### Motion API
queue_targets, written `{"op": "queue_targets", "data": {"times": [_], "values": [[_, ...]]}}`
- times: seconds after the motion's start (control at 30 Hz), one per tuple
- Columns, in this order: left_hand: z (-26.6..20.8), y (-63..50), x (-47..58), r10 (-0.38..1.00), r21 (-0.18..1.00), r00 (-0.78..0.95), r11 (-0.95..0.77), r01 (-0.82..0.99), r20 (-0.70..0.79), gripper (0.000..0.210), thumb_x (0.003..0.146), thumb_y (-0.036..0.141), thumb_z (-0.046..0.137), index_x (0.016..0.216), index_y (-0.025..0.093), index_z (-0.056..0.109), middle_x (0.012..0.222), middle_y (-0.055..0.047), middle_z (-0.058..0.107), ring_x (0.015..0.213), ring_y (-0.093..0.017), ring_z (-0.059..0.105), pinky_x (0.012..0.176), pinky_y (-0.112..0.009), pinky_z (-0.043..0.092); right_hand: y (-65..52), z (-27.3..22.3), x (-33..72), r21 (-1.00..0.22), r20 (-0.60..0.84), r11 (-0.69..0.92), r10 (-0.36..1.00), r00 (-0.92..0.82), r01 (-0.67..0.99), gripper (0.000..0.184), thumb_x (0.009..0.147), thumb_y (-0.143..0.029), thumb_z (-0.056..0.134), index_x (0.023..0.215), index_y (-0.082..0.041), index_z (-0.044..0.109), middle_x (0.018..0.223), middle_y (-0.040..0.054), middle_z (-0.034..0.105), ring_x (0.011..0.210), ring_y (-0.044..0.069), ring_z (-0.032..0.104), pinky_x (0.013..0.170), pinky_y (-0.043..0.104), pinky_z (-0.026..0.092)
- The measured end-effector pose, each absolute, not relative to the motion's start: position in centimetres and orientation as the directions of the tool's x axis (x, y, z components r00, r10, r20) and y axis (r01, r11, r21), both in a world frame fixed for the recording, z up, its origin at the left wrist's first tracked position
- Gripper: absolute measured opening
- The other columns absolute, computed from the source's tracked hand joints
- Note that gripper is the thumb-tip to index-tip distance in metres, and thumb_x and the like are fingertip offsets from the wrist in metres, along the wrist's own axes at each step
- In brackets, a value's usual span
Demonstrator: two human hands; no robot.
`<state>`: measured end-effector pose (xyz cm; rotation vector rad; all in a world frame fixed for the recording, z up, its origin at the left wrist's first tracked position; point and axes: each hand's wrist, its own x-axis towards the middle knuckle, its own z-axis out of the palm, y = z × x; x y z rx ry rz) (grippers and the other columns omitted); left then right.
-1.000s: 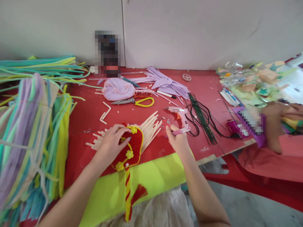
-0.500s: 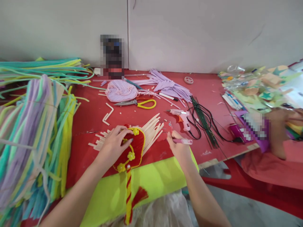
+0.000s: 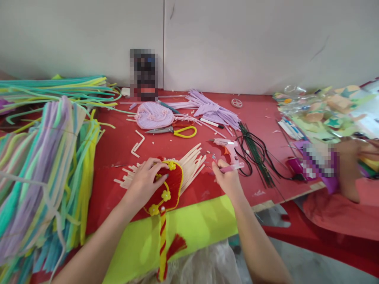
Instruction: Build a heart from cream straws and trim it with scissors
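Left hand (image 3: 145, 182) lies spread flat on the red fan (image 3: 167, 189), pressing it onto cream strips (image 3: 194, 159) at the red worktop's (image 3: 115, 150) near edge. Right hand (image 3: 227, 179) pinches a pink stick (image 3: 233, 168) beside the glue gun (image 3: 227, 146). No writing is legible.

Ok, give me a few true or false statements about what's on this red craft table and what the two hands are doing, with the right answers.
1. The left hand rests on the red fan. True.
2. The right hand holds the yellow-handled scissors. False: the scissors lie on the red table, farther back; the right hand holds a thin pink stick.
3. The pink glue gun lies on the table just beyond the right hand. True.
4. The red fan is trimmed with blue flowers. False: its small flowers are yellow.
5. A lilac fan lies near the scissors. True.
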<state>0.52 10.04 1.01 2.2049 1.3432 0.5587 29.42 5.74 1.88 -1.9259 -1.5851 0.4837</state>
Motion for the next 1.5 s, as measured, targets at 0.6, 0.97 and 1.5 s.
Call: {"op": "queue_targets", "data": {"times": [0.6, 0.97, 1.5], "values": [[0.8, 10.0, 0.5, 0.897, 0.599, 0.424, -0.410, 0.688, 0.126, 0.021, 0.090, 0.031, 0.055, 0.109, 0.024, 0.061, 0.114, -0.006, 0.056, 0.103, -0.024, 0.057, 0.094, -0.041, 0.046, 3.0, 1.0, 28.3, -0.609, 0.223, -0.089, 0.934, 0.278, 0.789, 0.040, 0.093, -0.044, 0.043, 0.061, -0.023, 0.033, 0.047, -0.0066, 0.037, 0.044, 0.009, 0.036, 0.048, 0.022, 0.028], [0.8, 9.9, 0.4, 0.896, 0.621, 0.423, -0.410, 0.668, 0.137, 0.020, 0.090, 0.029, 0.055, 0.108, 0.023, 0.062, 0.114, -0.006, 0.056, 0.104, -0.023, 0.057, 0.095, -0.041, 0.046, 2.1, 0.8, 28.3, -0.601, 0.251, -0.069, 0.929, 0.271, 0.796, 0.038, 0.093, -0.038, 0.046, 0.061, -0.024, 0.029, 0.051, -0.0066, 0.032, 0.047, 0.010, 0.033, 0.052, 0.025, 0.030], [1.2, 9.7, 0.5, 0.902, 0.608, 0.410, -0.402, 0.685, 0.135, 0.020, 0.092, 0.027, 0.051, 0.108, 0.024, 0.062, 0.115, -0.007, 0.057, 0.105, -0.024, 0.057, 0.094, -0.042, 0.046, 2.8, 1.3, 27.3, -0.585, 0.225, -0.106, 0.931, 0.287, 0.804, 0.033, 0.091, -0.036, 0.044, 0.062, -0.024, 0.033, 0.051, -0.0062, 0.034, 0.048, 0.011, 0.031, 0.051, 0.024, 0.028]]}}
